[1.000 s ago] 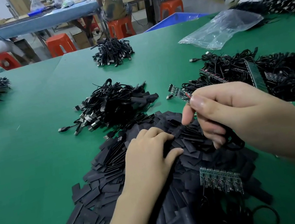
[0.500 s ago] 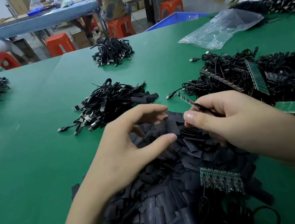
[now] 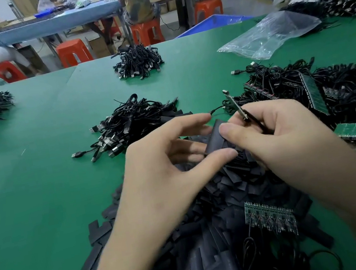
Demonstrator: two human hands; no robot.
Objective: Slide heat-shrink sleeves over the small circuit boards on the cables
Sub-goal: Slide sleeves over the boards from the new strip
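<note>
The left hand point(image 3: 167, 172) pinches one black sleeve point(image 3: 214, 138) between its thumb and its fingers, and lifts it up just above the big pile of sleeves point(image 3: 219, 199) that lies under both hands. I think it holds the sleeve up like this so its open end can face the other hand. The right hand point(image 3: 291, 138) has its fingers curled round a small circuit board point(image 3: 235, 105) and its thin cable point(image 3: 254, 121). The board sticks up and away past the fingertips, so most of it is bare and ready to go in. The right thumb touches the side of the sleeve, maybe to keep it steady or to help open its mouth. The board is not inside the sleeve yet; it is just beside it. Past the left hand's fingers sits a heap of cables point(image 3: 132, 123) on the green table point(image 3: 38, 183). Past the right hand lies a tangle of cables and boards point(image 3: 330, 89). Close to the right wrist, a green strip of boards point(image 3: 270, 216) rests on the sleeve pile. Far beyond both hands is a clear plastic bag point(image 3: 268, 33). Nothing sits between the sleeve and the board. The sleeve looks flat, so its mouth may need a squeeze to open.
</note>
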